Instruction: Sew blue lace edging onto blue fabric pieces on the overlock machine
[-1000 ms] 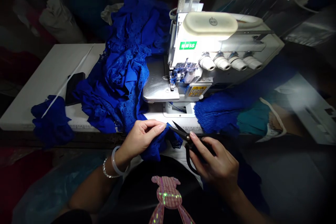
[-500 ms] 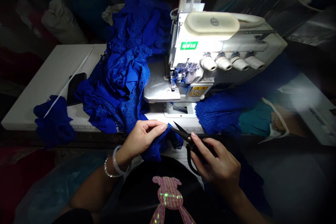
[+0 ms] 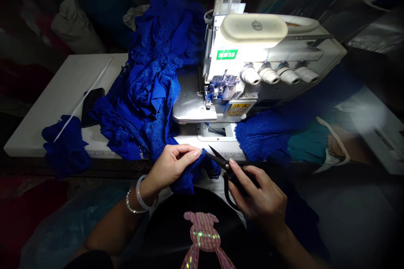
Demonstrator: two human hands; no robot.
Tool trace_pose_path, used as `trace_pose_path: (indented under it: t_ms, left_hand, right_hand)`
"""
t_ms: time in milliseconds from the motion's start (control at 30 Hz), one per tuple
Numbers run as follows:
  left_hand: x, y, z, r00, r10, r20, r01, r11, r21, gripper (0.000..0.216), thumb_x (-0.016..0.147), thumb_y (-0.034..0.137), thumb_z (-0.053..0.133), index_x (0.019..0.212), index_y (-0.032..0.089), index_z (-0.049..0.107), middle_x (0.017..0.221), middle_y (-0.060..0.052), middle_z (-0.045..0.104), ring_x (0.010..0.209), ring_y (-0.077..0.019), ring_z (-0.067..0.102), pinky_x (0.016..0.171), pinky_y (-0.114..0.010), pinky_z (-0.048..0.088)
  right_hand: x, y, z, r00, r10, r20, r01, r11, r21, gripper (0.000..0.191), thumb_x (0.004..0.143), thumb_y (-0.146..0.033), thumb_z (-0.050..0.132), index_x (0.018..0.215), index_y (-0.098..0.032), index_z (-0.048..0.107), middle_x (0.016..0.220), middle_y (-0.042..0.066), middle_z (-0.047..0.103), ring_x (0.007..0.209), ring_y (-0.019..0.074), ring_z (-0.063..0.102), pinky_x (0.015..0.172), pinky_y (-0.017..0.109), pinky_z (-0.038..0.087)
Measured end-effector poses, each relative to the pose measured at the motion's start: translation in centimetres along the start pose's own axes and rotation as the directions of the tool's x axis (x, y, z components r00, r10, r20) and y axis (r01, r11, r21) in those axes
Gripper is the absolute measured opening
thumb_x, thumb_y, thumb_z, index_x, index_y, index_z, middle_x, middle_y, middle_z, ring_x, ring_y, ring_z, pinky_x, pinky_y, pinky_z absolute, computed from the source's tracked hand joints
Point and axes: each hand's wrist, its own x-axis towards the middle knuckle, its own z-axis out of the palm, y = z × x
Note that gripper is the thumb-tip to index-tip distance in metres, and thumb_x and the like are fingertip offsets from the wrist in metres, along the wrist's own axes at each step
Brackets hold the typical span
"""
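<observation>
My left hand [image 3: 172,166] pinches a strip of royal-blue lace fabric [image 3: 192,174] at the front edge of the white sewing table [image 3: 63,92]. My right hand [image 3: 260,193] grips black-handled scissors [image 3: 229,172], with their pointed blades close to the lace and my left fingertips. The blades do not visibly cut the fabric. Just beyond my hands stands a white overlock sewing machine [image 3: 252,54] with several thread tension dials, its presser foot a little above and ahead of the scissors.
A large heap of blue lace [image 3: 148,101] lies left of the machine, with a blue bundle [image 3: 66,145] at the table's left edge. A black phone [image 3: 91,107] and a long white strip [image 3: 83,98] rest on the table. More blue lace [image 3: 261,138] lies to the right.
The whole view has shifted slightly with my head. Both hands keep their hold on the lace and the scissors.
</observation>
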Motion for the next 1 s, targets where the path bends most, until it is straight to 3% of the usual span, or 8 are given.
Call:
trace_pose_path:
  t_ms: [200,367,700,1000]
  left_hand:
    - [0.2,0.1,0.1,1.0,0.017,0.007,-0.017,1.0,0.015,0.024,0.087,0.033,0.063,0.086,0.013,0.076,0.079,-0.002,0.07,0.073,-0.0115,0.057,0.068,-0.021,0.043]
    - [0.1,-0.1,-0.1,0.999,0.026,0.034,-0.026,0.999,0.021,0.019,0.082,0.033,0.07,0.088,0.016,0.076,0.087,-0.003,0.074,0.08,-0.0134,0.063,0.073,-0.02,0.048]
    - [0.2,0.6,-0.6,0.998,-0.035,0.049,0.028,0.99,0.138,0.022,0.078,0.036,0.074,0.084,0.015,0.075,0.081,-0.003,0.073,0.073,-0.0134,0.063,0.064,-0.019,0.05]
    - [0.4,0.2,-0.8,0.989,-0.144,0.018,0.145,0.987,-0.073,0.026,0.073,0.037,0.079,0.084,0.013,0.074,0.08,-0.004,0.073,0.068,-0.0132,0.064,0.061,-0.02,0.051]
  right_hand:
    - [-0.1,-0.1,0.0,1.0,0.008,-0.001,-0.008,1.0,0.009,0.061,0.087,-0.019,0.068,0.143,-0.025,0.047,0.096,0.008,0.061,0.076,0.0188,0.062,0.068,0.029,0.047]
    - [-0.1,-0.1,0.3,0.998,0.054,0.018,-0.056,0.992,0.116,0.064,0.087,-0.018,0.066,0.146,-0.027,0.044,0.099,0.008,0.06,0.079,0.0182,0.062,0.07,0.029,0.05]
    - [0.4,0.5,-0.6,0.991,0.119,0.06,-0.131,0.947,0.294,0.062,0.087,-0.015,0.064,0.144,-0.03,0.046,0.099,0.007,0.058,0.08,0.0177,0.061,0.069,0.029,0.05]
    - [0.4,0.6,-0.8,0.994,0.097,0.058,-0.109,0.954,0.279,0.062,0.086,-0.013,0.065,0.143,-0.028,0.047,0.098,0.007,0.058,0.079,0.0177,0.062,0.07,0.028,0.051]
